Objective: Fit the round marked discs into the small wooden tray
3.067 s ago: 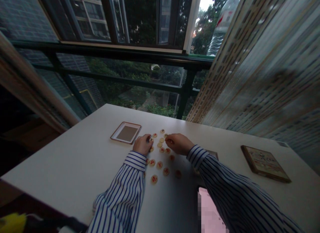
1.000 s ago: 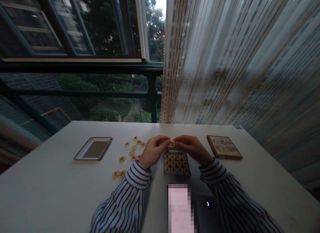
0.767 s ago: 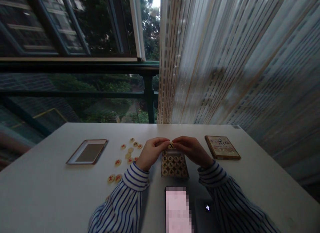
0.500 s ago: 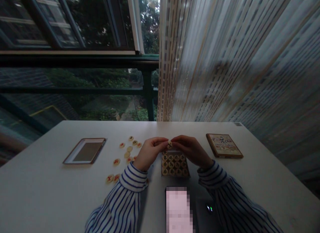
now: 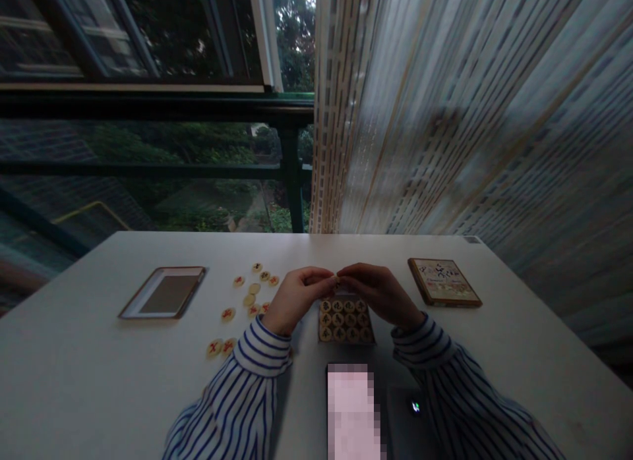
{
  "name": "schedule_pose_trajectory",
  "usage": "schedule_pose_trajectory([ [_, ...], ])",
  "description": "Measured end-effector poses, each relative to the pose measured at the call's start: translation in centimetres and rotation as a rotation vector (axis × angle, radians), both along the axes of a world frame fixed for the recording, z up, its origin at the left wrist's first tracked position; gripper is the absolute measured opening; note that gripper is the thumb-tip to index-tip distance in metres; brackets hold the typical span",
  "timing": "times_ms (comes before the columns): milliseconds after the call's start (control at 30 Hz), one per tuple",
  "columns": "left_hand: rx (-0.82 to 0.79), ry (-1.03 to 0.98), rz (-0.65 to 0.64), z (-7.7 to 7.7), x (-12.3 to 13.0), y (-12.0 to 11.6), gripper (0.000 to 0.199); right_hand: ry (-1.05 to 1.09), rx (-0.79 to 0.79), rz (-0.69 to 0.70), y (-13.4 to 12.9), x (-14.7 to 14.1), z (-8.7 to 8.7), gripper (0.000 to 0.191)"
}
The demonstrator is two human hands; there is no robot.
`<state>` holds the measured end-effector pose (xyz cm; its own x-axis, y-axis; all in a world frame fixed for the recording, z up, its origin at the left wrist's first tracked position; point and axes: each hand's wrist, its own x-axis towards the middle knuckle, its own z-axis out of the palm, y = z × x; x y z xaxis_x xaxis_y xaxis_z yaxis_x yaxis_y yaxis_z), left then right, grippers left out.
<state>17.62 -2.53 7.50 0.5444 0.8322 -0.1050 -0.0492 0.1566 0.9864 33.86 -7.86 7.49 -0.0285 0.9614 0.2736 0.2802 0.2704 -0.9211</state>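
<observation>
My left hand (image 5: 299,295) and my right hand (image 5: 380,292) meet over the far end of a small box. Their fingertips pinch a round xiangqi piece (image 5: 338,283) from both sides, and most of it is hidden by the fingers. Rows of wooden pieces with dark characters (image 5: 350,319) lie flat in the box (image 5: 346,343) just below. To the left of my left hand, several loose pieces (image 5: 228,314) are scattered, many with red characters. Some show a blank face, and my left sleeve covers part of the group.
A shallow open tray or lid (image 5: 171,294) lies at the left of the white table (image 5: 99,368). On the right is a flat box with a printed cover (image 5: 445,282). Nearest me are a phone (image 5: 349,407) and a dark device with small lights (image 5: 403,414). A curtain (image 5: 395,117) hangs behind.
The piece between my fingertips has turned from showing its dark character to being mostly covered. My hands stay in nearly the same place, while the camera view shifts slightly.
</observation>
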Motion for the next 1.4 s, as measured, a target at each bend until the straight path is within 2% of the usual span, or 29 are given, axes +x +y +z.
schedule_pose_trajectory([
  [333, -0.016, -0.044, 0.034, 0.14, -0.01, -0.13, 0.028, 0.040, 0.002, 0.031, -0.06, -0.23, 0.06, 0.020],
  [733, 0.025, 0.014, 0.025, -0.04, -0.26, 0.08, 0.023, -0.128, 0.048, -0.024, -0.34, 0.12, 0.35, 0.020],
  [933, -0.006, 0.004, 0.023, 0.29, -0.10, -0.02, 0.024, -0.120, 0.048, -0.013, -0.38, 0.02, 0.25, 0.019],
  [1267, -0.032, -0.050, 0.006, -0.18, -0.16, 0.08, 0.029, -0.017, 0.025, -0.038, -0.07, -0.17, -0.10, 0.023],
  [1400, -0.039, -0.052, -0.003, -0.09, -0.17, 0.11, 0.027, -0.069, 0.047, -0.040, -0.20, -0.12, 0.04, 0.020],
])
